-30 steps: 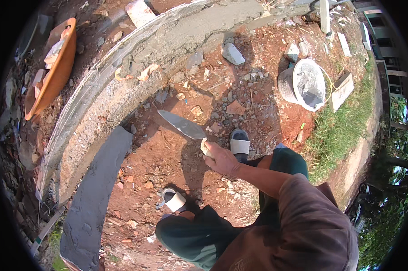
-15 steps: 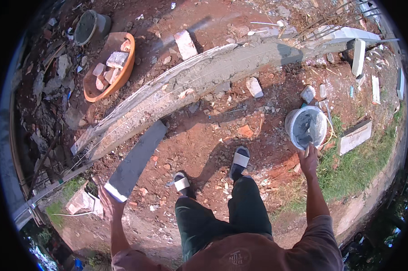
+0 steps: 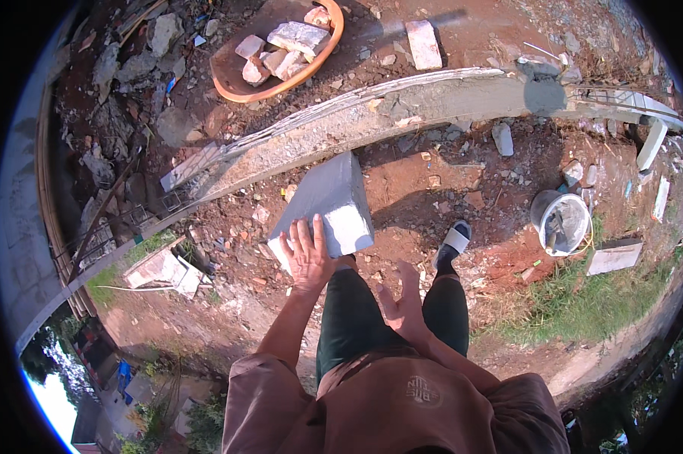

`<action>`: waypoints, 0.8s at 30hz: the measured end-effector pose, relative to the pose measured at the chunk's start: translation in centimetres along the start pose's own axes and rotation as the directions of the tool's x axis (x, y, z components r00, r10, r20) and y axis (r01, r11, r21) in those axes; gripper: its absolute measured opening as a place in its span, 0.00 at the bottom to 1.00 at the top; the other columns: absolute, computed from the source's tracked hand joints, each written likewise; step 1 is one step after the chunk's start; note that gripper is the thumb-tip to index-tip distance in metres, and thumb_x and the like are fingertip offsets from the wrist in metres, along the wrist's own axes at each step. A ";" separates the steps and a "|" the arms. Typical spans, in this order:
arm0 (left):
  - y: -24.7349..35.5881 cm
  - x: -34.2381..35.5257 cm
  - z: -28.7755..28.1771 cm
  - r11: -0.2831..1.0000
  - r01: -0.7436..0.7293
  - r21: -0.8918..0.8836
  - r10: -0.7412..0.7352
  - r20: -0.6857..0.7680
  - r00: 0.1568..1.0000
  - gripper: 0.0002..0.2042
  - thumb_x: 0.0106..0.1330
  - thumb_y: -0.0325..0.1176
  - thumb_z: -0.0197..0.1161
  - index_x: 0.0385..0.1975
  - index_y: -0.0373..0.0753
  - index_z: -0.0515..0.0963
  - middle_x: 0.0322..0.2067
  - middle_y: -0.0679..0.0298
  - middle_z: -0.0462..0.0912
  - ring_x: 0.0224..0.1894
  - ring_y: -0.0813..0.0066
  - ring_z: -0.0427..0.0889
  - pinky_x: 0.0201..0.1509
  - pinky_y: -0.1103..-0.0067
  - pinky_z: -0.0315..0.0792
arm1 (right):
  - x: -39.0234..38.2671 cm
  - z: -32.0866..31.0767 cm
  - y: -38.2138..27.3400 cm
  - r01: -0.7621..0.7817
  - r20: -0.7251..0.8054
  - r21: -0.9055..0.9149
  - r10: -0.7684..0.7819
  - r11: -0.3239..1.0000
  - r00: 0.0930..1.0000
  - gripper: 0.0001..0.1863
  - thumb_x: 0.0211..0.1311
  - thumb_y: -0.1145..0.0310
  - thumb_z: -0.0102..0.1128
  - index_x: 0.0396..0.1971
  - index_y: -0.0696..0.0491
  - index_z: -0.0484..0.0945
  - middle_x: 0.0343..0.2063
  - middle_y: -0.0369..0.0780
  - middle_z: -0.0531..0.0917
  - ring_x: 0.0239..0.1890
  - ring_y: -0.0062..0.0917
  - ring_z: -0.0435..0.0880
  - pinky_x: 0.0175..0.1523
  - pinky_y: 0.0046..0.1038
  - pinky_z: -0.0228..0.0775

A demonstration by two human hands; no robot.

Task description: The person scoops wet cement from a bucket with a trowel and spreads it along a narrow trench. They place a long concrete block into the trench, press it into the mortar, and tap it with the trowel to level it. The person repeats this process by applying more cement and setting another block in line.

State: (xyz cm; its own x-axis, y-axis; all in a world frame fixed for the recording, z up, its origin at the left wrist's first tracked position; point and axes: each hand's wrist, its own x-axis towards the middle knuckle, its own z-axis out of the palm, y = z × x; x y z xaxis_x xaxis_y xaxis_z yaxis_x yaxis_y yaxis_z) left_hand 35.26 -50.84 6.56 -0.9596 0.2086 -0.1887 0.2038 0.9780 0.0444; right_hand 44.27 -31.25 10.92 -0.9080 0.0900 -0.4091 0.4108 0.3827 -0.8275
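A large building block (image 3: 332,208) with a grey, mortar-coloured long face and a white near end is in front of me, its far end near the low wall. My left hand (image 3: 309,256) lies on the block's near edge with fingers spread, not wrapped round it. To the right of it, above my thighs, my right hand (image 3: 406,306) is empty, fingers apart, not touching the block. On the right stands a white bucket (image 3: 537,214) with grey mortar inside, a trowel (image 3: 558,227) resting in it.
A low curved concrete wall (image 3: 447,100) crosses the ground ahead. Beyond it are an orange basin (image 3: 262,94) of rubble and a pale brick (image 3: 423,45). Broken stones lie on the left; a pale slab (image 3: 614,258) is near the grass on the right.
My right hand has left the trowel in the bucket and come to the middle. The block has turned and shifted nearer my legs, my left hand now on its near edge.
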 end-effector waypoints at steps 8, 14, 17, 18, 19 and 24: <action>-7.6 0.8 -1.8 0.933 -0.273 -0.234 0.324 0.218 0.921 0.56 0.36 0.56 0.73 0.63 0.33 0.50 0.64 0.46 0.49 0.69 0.48 0.42 0.68 0.49 0.41 | 4.5 10.8 -9.7 0.278 0.123 -0.466 -0.250 0.840 0.960 0.34 0.59 0.59 0.55 0.60 0.63 0.55 0.60 0.58 0.55 0.63 0.56 0.52 0.65 0.54 0.40; -22.2 -2.3 5.0 0.915 -0.065 -0.398 0.204 0.317 0.926 0.60 0.33 0.62 0.73 0.62 0.27 0.49 0.64 0.39 0.45 0.68 0.43 0.44 0.68 0.53 0.42 | 9.3 13.4 -5.0 0.285 0.107 -0.708 -0.302 0.646 0.947 0.33 0.55 0.45 0.54 0.55 0.52 0.68 0.60 0.52 0.61 0.65 0.52 0.49 0.66 0.54 0.34; -22.8 -1.3 11.8 0.961 -0.118 -0.249 0.216 0.415 0.884 0.56 0.36 0.64 0.69 0.58 0.24 0.55 0.64 0.39 0.47 0.69 0.46 0.41 0.69 0.53 0.39 | 9.3 12.0 -3.4 0.319 0.134 -0.718 -0.327 0.618 0.936 0.31 0.53 0.41 0.54 0.52 0.46 0.72 0.59 0.49 0.62 0.67 0.50 0.47 0.67 0.53 0.30; -21.8 -0.2 13.8 0.937 -0.144 -0.317 0.256 0.344 0.903 0.56 0.36 0.64 0.69 0.57 0.24 0.56 0.64 0.40 0.49 0.69 0.45 0.43 0.69 0.51 0.40 | 9.1 11.4 -3.0 0.325 0.146 -0.721 -0.324 0.613 0.935 0.32 0.53 0.40 0.53 0.53 0.47 0.71 0.59 0.50 0.61 0.67 0.50 0.47 0.67 0.54 0.29; -19.2 1.8 15.7 0.905 -0.177 -0.386 0.291 0.261 0.920 0.55 0.36 0.64 0.69 0.57 0.24 0.56 0.64 0.40 0.50 0.69 0.45 0.44 0.68 0.50 0.40 | 9.0 10.6 -2.3 0.329 0.155 -0.728 -0.324 0.601 0.933 0.34 0.53 0.39 0.52 0.54 0.48 0.70 0.60 0.51 0.60 0.67 0.51 0.46 0.67 0.54 0.29; -12.1 6.2 18.8 0.665 -0.454 -0.593 0.500 -0.098 0.860 0.47 0.41 0.58 0.68 0.54 0.26 0.59 0.61 0.38 0.55 0.66 0.40 0.53 0.64 0.43 0.45 | 10.4 3.9 2.0 0.359 0.143 -0.658 -0.359 0.662 0.922 0.40 0.57 0.37 0.41 0.60 0.53 0.60 0.62 0.55 0.55 0.68 0.54 0.43 0.66 0.57 0.28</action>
State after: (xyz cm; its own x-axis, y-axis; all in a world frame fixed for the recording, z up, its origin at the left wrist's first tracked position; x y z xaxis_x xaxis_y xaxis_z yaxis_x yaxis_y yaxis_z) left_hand 30.49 -61.29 -13.57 -0.7429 0.6680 -0.0436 0.4563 0.5530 0.6971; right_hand 35.97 -33.16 3.44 -0.9733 -0.1853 -0.1353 -0.1082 0.8906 -0.4417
